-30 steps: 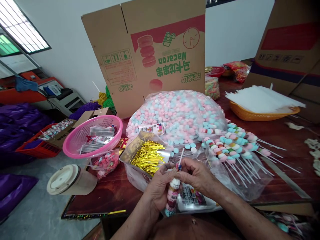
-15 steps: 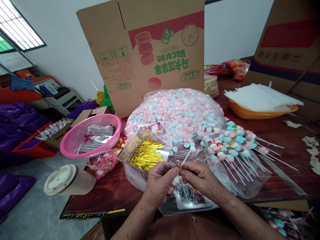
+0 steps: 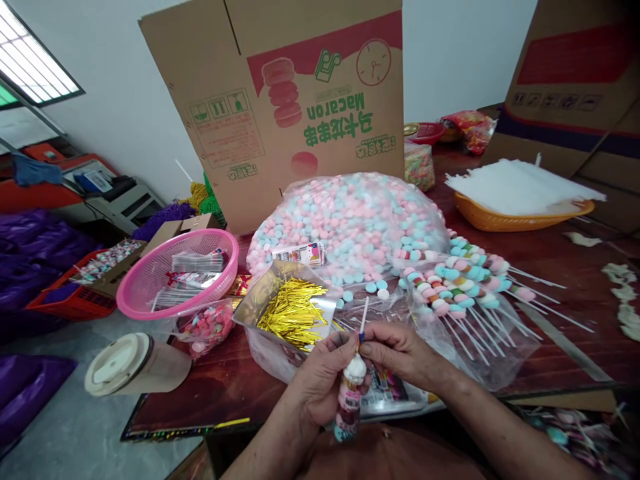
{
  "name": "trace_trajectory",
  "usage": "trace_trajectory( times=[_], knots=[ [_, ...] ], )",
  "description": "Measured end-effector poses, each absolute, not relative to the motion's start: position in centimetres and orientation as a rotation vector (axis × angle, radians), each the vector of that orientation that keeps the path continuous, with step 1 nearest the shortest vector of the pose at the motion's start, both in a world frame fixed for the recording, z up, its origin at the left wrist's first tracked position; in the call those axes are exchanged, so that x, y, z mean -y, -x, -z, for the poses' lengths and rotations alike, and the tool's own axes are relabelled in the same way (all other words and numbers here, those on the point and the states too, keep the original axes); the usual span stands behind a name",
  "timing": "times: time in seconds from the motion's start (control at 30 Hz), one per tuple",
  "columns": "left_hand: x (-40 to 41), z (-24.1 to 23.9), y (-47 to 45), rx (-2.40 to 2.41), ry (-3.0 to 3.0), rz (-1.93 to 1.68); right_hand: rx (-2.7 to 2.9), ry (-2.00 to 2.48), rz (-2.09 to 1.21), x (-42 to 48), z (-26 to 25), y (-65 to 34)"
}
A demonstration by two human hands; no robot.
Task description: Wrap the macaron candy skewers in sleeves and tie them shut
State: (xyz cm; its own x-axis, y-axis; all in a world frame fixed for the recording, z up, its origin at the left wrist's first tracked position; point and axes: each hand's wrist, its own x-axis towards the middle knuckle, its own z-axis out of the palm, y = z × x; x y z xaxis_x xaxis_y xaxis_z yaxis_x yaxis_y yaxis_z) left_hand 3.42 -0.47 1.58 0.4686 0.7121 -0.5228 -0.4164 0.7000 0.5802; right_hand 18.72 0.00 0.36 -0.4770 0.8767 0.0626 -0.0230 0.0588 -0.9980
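My left hand (image 3: 320, 377) is closed around a candy skewer (image 3: 349, 397) wrapped in a clear sleeve, held upright near the table's front edge. The white stick pokes up above my fingers. My right hand (image 3: 397, 353) pinches the neck of the sleeve at the top of the candies. Just behind my hands lies an open bag of gold twist ties (image 3: 293, 313). A pile of finished candy skewers (image 3: 460, 283) rests on clear plastic to the right. A big clear bag of pink and blue candies (image 3: 350, 223) sits behind.
A pink basket (image 3: 175, 273) with printed sleeves stands at the left, a lidded cup (image 3: 133, 363) lies near the table's left corner. A Macaron carton (image 3: 295, 100) stands at the back. An orange tray of white sheets (image 3: 520, 197) is at the right.
The skewer went from upright to tilted flat and back to upright in my hands. Both hands stayed at the same spot, working at the sleeve's neck.
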Motion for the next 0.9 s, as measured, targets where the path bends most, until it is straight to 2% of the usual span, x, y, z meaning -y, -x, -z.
trace_trajectory(
  times=[0.17,0.33,0.5,0.73,0.9],
  knots=[
    [0.4,-1.6,-3.9,-0.871,-0.403,-0.821,1.627,0.986,-1.257,0.4,-0.4,-18.2],
    [0.6,-1.4,-4.2,-0.974,-0.524,-1.040,1.770,1.050,-0.760,0.9,-0.8,-17.5],
    [0.8,-1.4,-4.5,-1.077,-0.635,-1.223,1.738,1.101,-0.621,1.3,0.2,-16.7],
    [0.7,-1.2,-4.0,-1.089,-0.603,-1.051,1.682,1.145,-0.824,1.6,0.2,-17.1],
    [0.5,-0.7,-3.6,-1.178,-0.940,-1.119,1.574,1.182,-1.315,1.2,-0.4,-18.0]
  ],
)
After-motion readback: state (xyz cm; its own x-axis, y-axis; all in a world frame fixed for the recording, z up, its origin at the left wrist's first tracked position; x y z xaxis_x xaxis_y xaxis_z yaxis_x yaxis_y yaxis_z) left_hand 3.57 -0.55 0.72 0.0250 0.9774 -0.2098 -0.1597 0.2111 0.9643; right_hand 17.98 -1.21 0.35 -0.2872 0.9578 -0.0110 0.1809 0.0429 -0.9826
